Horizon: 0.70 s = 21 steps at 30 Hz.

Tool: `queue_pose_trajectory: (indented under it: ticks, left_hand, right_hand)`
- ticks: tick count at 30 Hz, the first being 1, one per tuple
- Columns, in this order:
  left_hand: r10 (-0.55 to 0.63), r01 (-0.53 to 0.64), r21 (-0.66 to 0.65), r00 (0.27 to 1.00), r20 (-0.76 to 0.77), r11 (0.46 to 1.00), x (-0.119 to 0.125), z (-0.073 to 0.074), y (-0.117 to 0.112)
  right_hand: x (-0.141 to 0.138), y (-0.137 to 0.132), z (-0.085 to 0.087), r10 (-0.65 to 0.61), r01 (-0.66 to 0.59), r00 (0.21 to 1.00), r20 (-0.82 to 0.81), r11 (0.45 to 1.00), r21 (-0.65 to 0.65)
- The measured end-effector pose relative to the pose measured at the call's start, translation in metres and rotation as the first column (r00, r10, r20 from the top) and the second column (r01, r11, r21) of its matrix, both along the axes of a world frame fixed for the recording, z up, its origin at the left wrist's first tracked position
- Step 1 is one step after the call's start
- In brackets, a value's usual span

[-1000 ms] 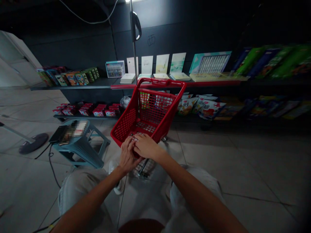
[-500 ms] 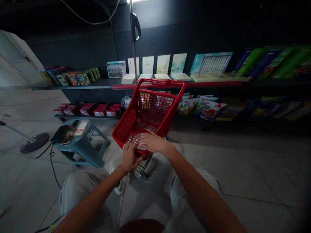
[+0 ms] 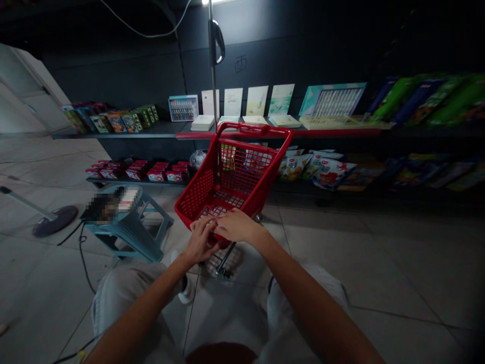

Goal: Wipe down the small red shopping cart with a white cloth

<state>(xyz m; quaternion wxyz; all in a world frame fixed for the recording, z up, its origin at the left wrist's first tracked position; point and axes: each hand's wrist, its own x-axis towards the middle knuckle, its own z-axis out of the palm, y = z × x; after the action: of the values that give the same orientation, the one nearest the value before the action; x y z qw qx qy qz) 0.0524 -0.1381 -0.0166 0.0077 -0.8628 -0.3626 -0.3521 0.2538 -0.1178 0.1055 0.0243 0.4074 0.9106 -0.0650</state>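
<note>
A small red mesh shopping cart stands on the tiled floor in front of my knees, its handle on the far side. Both my hands meet at its near rim. My left hand has its fingers curled over the rim's edge. My right hand lies just right of it, fingers bent over the same edge and touching the left hand's fingertips. The basket looks empty; the cart's metal frame shows below my hands. I cannot see anything else in either hand.
A teal plastic stool with items on top stands to the left, a cable and a fan base beyond it. Dark two-level shelves with boxes, cards and packets run along the back wall. A pole rises behind the cart.
My left hand has moved up from below the rim to grip its edge beside the right hand. The right hand has shifted slightly. The cart has barely moved.
</note>
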Motion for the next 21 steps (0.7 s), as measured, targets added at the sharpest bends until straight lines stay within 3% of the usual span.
queue_pose_trajectory:
  ticks: [16,21]
  left_hand:
    - [-0.093,0.093,-0.080,0.996,0.003,0.992,-0.032,0.015,0.022]
    - [-0.070,0.063,-0.121,0.996,-0.054,0.991,-0.046,0.023,0.033]
  right_hand:
    - [-0.029,-0.013,-0.014,-0.128,0.145,0.983,-0.131,0.981,0.130]
    - [-0.029,-0.009,-0.014,-0.081,0.102,0.984,-0.158,0.986,0.131]
